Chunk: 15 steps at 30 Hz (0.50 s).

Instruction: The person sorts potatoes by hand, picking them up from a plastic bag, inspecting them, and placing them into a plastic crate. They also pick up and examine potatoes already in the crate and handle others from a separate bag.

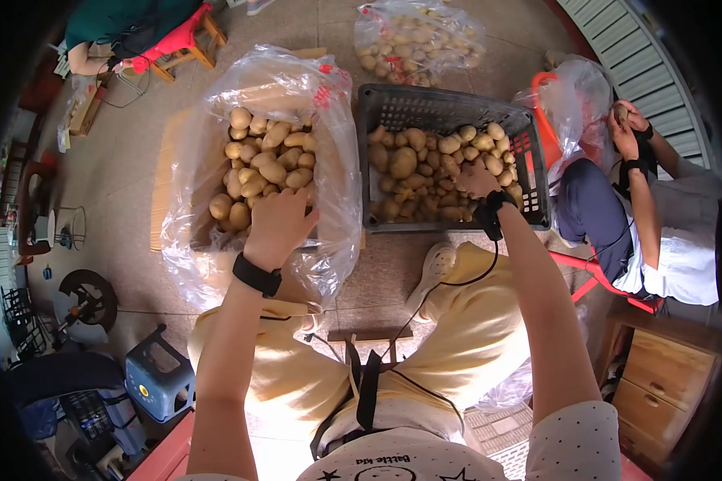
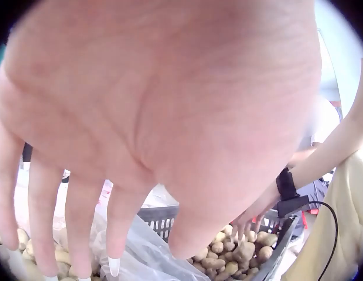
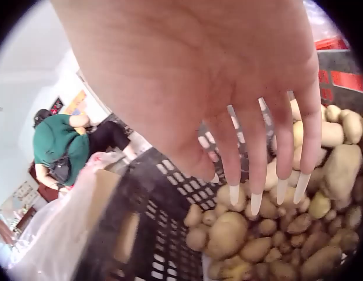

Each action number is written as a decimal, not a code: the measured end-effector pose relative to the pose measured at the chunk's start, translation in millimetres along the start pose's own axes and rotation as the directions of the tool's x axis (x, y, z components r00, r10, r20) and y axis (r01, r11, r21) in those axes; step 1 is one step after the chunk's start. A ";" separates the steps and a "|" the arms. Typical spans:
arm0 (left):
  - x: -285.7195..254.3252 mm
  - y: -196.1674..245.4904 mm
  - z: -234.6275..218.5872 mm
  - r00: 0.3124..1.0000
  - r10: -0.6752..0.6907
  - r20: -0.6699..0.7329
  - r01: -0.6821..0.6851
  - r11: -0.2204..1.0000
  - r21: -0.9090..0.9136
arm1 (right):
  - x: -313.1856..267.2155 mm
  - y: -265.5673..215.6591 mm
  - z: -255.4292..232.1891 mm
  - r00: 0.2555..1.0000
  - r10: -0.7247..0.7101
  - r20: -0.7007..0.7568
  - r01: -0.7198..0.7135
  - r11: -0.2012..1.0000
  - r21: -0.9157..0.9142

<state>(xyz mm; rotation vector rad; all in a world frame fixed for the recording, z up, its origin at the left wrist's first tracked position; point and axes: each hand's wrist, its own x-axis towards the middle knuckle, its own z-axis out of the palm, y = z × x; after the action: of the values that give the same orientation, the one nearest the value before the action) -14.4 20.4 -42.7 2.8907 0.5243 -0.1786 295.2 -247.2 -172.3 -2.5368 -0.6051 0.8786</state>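
Observation:
My left hand [image 1: 282,228] is over the potatoes [image 1: 269,164] in a box lined with a clear plastic bag [image 1: 337,172]. Its fingers are spread and fairly straight in the left wrist view, with no potato in the palm. My right hand [image 1: 477,179] reaches into a black plastic crate [image 1: 449,100] of mixed-size potatoes [image 1: 421,192]. From the right wrist, its long-nailed fingers [image 3: 257,158] hang straight and apart, the tips overlapping potatoes below. One large round potato [image 3: 227,234] lies left of those fingertips.
Behind the crate lies a clear bag of potatoes [image 1: 421,48]. At right, a seated person holds a potato [image 1: 621,114] beside an orange bucket [image 1: 547,120] draped with plastic. Another person in green [image 1: 104,24] sits at back left. A blue stool [image 1: 156,373] stands at left.

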 end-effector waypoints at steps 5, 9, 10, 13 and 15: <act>0.8 0.5 0.2 0.999 -0.009 0.035 0.009 1.000 0.000 | 11.1 15.0 8.2 0.999 0.029 -0.026 -0.036 0.937 -0.348; 2.1 1.1 0.9 0.997 0.006 -0.072 -0.010 0.999 -0.045 | 17.1 12.6 8.0 0.986 0.079 0.144 -0.016 0.919 -0.395; 2.5 0.2 1.7 0.998 0.001 -0.070 -0.004 0.999 -0.047 | 24.5 21.7 13.6 0.987 0.067 0.143 0.001 0.902 -0.431; 4.8 -3.8 2.0 0.997 -0.022 -0.071 0.019 0.999 -0.037 | 59.6 53.8 34.1 0.954 0.098 0.285 0.040 0.896 -0.442; 7.1 -4.0 -3.6 0.997 -0.050 0.059 0.052 0.998 -0.039 | 74.4 67.5 42.5 0.937 0.060 0.345 0.081 0.921 -0.381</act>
<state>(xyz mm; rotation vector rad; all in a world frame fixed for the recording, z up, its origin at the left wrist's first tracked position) -9.0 27.2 -40.9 2.8254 0.5853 -0.2551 338.6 -256.1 -271.9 -2.7318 -0.9905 1.3420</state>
